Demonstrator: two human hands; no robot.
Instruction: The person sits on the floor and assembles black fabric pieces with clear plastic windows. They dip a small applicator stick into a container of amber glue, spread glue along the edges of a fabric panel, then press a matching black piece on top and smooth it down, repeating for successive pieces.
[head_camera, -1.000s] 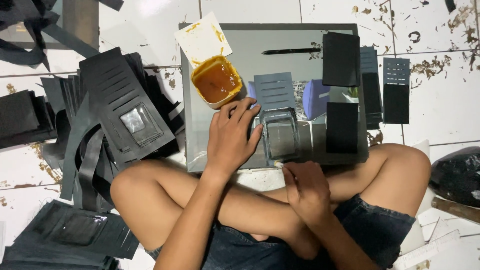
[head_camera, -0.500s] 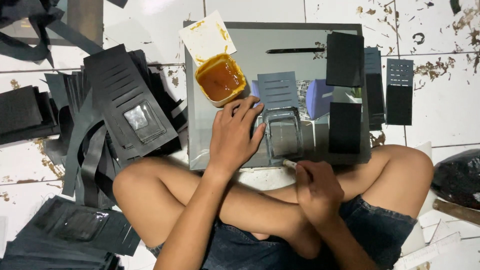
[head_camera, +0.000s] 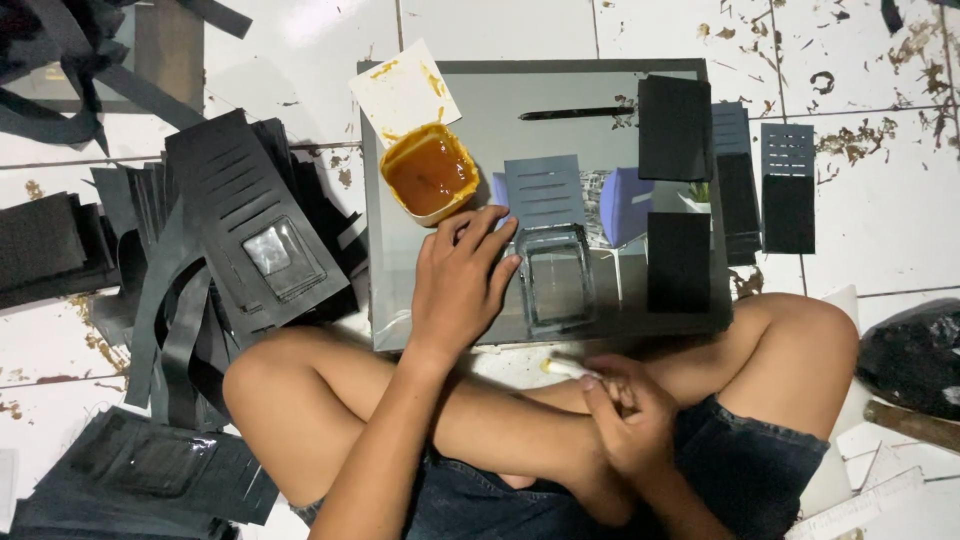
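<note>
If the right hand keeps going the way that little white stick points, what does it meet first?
The right hand aims its white stick up and left. Going straight on, it would probably meet the near edge of the grey board first, close to the left hand's wrist; height is unclear.

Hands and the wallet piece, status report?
Left hand flat on grey wallet piece. Right hand grips small brush. Glue tub close by.
</note>
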